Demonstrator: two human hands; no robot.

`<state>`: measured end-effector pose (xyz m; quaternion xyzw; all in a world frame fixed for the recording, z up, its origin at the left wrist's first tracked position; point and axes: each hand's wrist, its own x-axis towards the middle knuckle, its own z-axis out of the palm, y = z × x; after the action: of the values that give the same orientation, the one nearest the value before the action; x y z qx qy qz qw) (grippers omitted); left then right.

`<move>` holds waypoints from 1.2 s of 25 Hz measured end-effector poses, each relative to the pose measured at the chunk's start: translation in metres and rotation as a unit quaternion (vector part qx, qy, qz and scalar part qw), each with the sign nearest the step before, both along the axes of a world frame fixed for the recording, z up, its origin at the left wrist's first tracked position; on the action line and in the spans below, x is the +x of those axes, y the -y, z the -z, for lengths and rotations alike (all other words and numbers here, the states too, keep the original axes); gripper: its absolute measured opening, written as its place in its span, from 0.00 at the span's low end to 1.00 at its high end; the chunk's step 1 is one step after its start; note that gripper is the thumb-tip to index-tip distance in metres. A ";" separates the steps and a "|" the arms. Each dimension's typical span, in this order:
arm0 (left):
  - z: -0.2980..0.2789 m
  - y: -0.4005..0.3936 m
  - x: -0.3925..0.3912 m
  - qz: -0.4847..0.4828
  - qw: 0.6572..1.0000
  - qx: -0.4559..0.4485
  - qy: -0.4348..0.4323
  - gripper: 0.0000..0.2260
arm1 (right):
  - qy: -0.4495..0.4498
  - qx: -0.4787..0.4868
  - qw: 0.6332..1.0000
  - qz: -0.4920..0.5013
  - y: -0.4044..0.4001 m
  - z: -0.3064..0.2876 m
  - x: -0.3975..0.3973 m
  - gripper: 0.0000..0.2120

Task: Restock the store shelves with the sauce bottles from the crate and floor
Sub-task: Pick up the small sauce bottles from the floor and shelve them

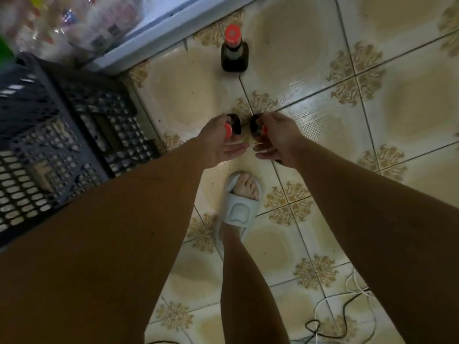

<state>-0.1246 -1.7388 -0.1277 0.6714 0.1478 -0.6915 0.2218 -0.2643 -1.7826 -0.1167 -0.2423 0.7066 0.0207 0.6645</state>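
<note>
Two dark sauce bottles with red caps are held low over the tiled floor, side by side and close together. The left hand grips the neck of the left bottle; the right hand grips the neck of the right bottle. A third bottle stands upright on the floor farther ahead, well apart from both hands. A dark perforated crate sits to the left. Below the hands, a foot in a pale slipper rests on the tiles, with loose cables at lower right.
</note>
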 end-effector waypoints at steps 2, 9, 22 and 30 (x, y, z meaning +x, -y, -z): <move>-0.002 0.003 0.002 -0.024 1.000 0.009 -0.015 0.08 | -0.011 0.012 1.000 0.018 0.004 -0.002 0.003 0.09; -0.081 -0.014 0.017 -0.018 0.999 0.038 -0.006 0.03 | -0.049 0.043 0.998 -0.001 0.004 -0.078 0.015 0.08; -0.497 -0.104 0.135 -0.008 0.998 -0.066 -0.024 0.07 | 0.015 0.005 0.992 -0.129 -0.046 -0.511 0.103 0.08; -0.577 -0.136 0.245 0.009 0.994 -0.091 0.055 0.06 | 0.044 -0.087 0.978 -0.186 -0.071 -0.585 0.217 0.07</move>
<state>0.1203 -1.6028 0.4497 0.6869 0.0658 -0.6661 0.2831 -0.0472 -1.7121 0.4683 -0.4266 0.6188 0.0718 0.6557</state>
